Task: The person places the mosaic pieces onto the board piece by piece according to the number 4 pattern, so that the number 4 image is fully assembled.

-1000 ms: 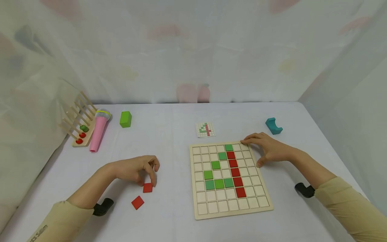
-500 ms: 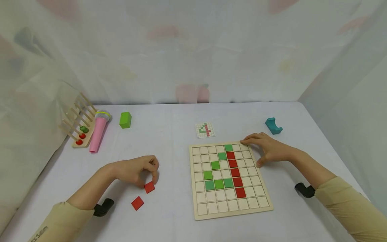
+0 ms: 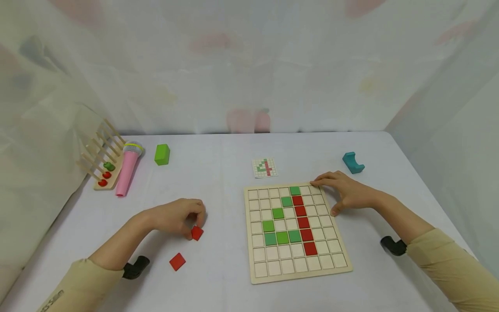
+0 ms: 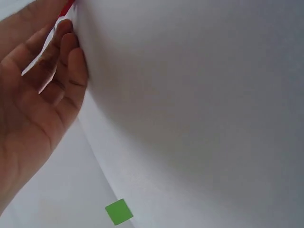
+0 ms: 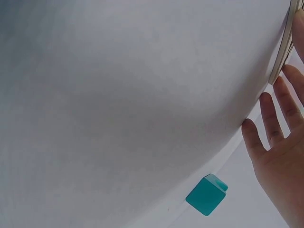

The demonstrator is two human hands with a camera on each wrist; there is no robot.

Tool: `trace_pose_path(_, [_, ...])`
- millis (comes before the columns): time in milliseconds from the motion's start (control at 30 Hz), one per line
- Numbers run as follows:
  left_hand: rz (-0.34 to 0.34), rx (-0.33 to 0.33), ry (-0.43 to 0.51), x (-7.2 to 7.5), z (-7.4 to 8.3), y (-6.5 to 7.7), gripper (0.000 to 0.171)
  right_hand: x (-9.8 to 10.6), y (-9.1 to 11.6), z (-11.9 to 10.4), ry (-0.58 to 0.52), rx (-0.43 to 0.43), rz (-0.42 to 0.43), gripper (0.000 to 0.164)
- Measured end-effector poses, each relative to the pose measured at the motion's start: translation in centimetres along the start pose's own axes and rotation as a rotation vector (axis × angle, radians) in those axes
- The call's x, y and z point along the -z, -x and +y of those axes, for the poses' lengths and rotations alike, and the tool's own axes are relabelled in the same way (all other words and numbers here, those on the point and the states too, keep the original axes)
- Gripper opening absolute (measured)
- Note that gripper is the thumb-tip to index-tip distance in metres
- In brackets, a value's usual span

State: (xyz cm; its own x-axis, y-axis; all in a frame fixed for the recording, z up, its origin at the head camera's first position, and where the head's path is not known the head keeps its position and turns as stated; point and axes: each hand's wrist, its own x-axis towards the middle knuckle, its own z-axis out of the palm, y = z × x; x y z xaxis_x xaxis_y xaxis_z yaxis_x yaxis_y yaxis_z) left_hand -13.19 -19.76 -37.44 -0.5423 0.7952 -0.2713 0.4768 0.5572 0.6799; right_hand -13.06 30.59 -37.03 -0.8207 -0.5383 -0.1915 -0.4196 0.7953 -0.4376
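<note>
My left hand (image 3: 177,216) pinches a red square tile (image 3: 197,233) between thumb and fingertips, left of the board. In the left wrist view the hand (image 4: 42,90) has its other fingers bent, and a sliver of red tile (image 4: 66,7) shows at the top edge. A second red tile (image 3: 177,261) lies flat nearer to me. My right hand (image 3: 351,190) touches the wooden grid board (image 3: 300,276) at its far right corner and right side, fingers spread. Green tiles (image 3: 278,212) run in a slanted line and a row on the board, beside a column of red tiles (image 3: 303,222).
Behind the board lies a small pattern card (image 3: 264,167). At the back left are a pegged wooden stand (image 3: 113,175), a pink toy microphone (image 3: 127,172) and a green block (image 3: 162,154). A teal arch block (image 3: 352,163) sits at the back right.
The left thumb and fingers have closed on the nearer red tile, which has turned and moved slightly right and away from me. The right hand and board stay put.
</note>
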Motion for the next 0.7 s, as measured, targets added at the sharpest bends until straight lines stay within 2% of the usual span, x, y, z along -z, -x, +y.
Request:
trace_pose_path(133, [0.051,0.044,0.032,0.1,-0.1,-0.4,0.025,0.0,0.0,0.0,0.000,0.007,0.002,0.091])
trace_pose_path(333, [0.038,0.087,0.050,0.3,0.3,-1.0,0.019,0.0,0.0,0.0,-0.001,0.008,0.002,0.091])
trace_pose_path(533, [0.016,0.056,0.059,0.2,1.0,-2.2,0.016,0.1,0.0,0.1,-0.003,0.009,0.004,0.092])
trace_pose_path(700, [0.017,0.008,0.076,0.1,2.5,-3.6,0.020,0.1,-0.1,0.1,-0.002,0.006,0.004,0.092])
